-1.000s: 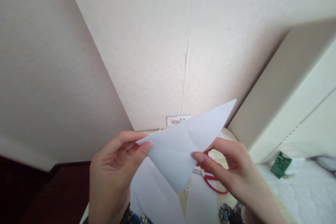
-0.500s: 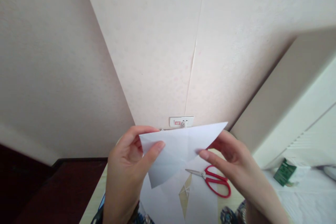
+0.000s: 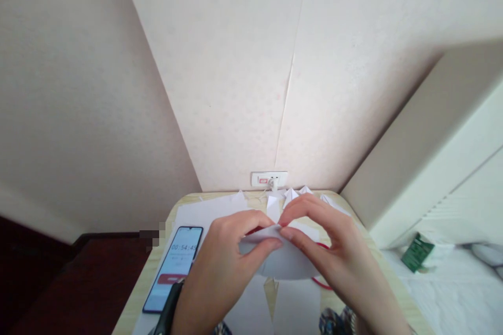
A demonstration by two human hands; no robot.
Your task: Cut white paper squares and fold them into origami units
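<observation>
Between my hands is a folded sheet of white paper (image 3: 291,261), held just above the table. My left hand (image 3: 236,256) grips its upper left part, thumb on the near side and fingers behind. With thumb and forefinger, my right hand (image 3: 326,241) pinches the top edge near the middle, close to the left fingertips. Scissors with red handles (image 3: 323,285) lie under the paper and my right hand; only bits of the handles show. More white paper (image 3: 251,309) lies on the table below.
A phone (image 3: 173,267) showing a timer lies at the left of the small wooden table (image 3: 393,288). Folded white paper pieces (image 3: 291,197) sit along the back edge. A wall socket (image 3: 269,179) with a plug is behind; a green packet (image 3: 417,252) lies off to the right.
My hands have come together and lowered the paper toward the table. The right hand has moved from the paper's right side to its top middle. The phone and back pieces have come into view.
</observation>
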